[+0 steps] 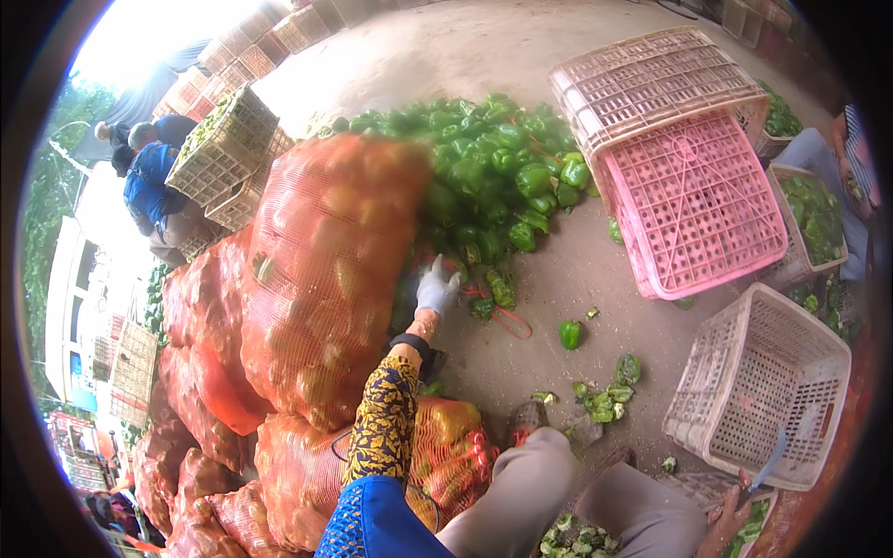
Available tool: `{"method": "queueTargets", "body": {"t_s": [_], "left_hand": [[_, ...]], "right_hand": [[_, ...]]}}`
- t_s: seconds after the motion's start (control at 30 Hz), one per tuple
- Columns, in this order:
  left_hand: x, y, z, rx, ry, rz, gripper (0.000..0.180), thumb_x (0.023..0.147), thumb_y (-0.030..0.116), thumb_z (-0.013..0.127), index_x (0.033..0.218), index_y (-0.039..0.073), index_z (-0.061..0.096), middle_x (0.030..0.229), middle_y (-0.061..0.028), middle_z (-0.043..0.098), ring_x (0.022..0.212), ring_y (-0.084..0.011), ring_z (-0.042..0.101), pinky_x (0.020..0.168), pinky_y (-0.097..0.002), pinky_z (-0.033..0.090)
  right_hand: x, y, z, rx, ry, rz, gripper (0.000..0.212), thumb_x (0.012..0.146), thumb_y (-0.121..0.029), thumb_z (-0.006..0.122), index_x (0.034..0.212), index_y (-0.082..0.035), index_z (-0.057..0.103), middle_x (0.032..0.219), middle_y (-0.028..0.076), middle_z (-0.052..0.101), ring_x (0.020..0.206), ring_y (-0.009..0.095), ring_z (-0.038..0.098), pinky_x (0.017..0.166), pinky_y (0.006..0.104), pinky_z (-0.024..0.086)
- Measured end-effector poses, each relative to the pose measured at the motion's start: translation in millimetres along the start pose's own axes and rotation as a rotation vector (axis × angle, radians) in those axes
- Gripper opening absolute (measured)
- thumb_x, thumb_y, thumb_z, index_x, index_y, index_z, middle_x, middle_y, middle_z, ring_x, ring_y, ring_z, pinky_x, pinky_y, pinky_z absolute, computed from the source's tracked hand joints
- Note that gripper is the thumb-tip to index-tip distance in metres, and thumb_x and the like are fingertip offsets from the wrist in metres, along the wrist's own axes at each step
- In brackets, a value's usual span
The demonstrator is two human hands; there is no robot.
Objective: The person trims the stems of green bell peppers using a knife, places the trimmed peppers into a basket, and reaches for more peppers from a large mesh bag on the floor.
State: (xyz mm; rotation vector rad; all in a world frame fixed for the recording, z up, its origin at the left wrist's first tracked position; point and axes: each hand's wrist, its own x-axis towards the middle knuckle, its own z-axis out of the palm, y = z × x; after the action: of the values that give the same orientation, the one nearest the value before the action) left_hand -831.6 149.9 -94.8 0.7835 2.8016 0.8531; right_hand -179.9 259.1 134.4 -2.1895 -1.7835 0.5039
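Note:
My left hand (435,288), in a pale glove, reaches forward beside a tall orange mesh sack (326,270) packed with produce. Its fingers look spread, with nothing plainly held; whether they touch the sack's side I cannot tell. Just beyond them lies a big heap of green bell peppers (502,163). At the lower right, partly cut off by the frame, is my bare right hand (730,513). Its fingers are closed, and a thin pale blade, apparently a knife (770,458), sticks out of it in front of a whitish plastic crate (688,418).
More filled mesh sacks (209,325) crowd the left. A pink crate (693,205) leans against a pale crate (656,79) at the right. Loose pepper pieces (605,400) litter the floor near my knees. Other people (158,181) work at the far left and right.

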Motion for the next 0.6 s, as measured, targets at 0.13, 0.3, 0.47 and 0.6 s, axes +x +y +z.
{"method": "queueTargets", "body": {"t_s": [0.13,0.3,0.47,0.6], "left_hand": [[77,36,-7,0.139,0.05,0.158,0.071,0.078,0.034,0.07,0.138,0.007,0.042,0.137,-0.0212,0.045,0.122,-0.0388,0.046,0.099,-0.0422,0.042],[161,84,-3,0.298,0.02,0.236,0.082,0.072,0.036,0.075,0.141,0.013,0.037,0.144,-0.0159,0.038,0.128,-0.0358,0.039,0.103,-0.0446,0.038],[224,110,28,0.408,-0.162,0.109,0.092,0.067,0.05,0.077,0.144,0.025,0.035,0.151,-0.0131,0.027,0.135,-0.0406,0.028,0.104,-0.056,0.034],[237,113,64,0.396,-0.024,0.018,0.08,0.065,0.045,0.079,0.136,0.024,0.046,0.14,-0.0137,0.04,0.13,-0.0415,0.033,0.098,-0.0578,0.039]], "right_hand": [[18,-4,11,-0.096,0.098,-0.121,0.054,0.091,-0.039,0.062,0.113,0.01,0.057,0.1,0.022,0.063,0.083,0.033,0.059,0.075,0.0383,0.049],[37,-2,20,-0.01,0.078,-0.085,0.055,0.088,-0.036,0.066,0.115,0.01,0.056,0.101,0.026,0.063,0.084,0.035,0.06,0.078,0.0401,0.049],[48,11,28,-0.005,0.076,-0.053,0.046,0.088,-0.036,0.066,0.109,0.005,0.062,0.087,0.019,0.064,0.074,0.03,0.059,0.065,0.038,0.049],[47,-3,31,0.039,0.056,0.047,0.043,0.088,-0.032,0.066,0.111,0.003,0.06,0.083,0.014,0.061,0.07,0.025,0.056,0.061,0.0347,0.046]]}}
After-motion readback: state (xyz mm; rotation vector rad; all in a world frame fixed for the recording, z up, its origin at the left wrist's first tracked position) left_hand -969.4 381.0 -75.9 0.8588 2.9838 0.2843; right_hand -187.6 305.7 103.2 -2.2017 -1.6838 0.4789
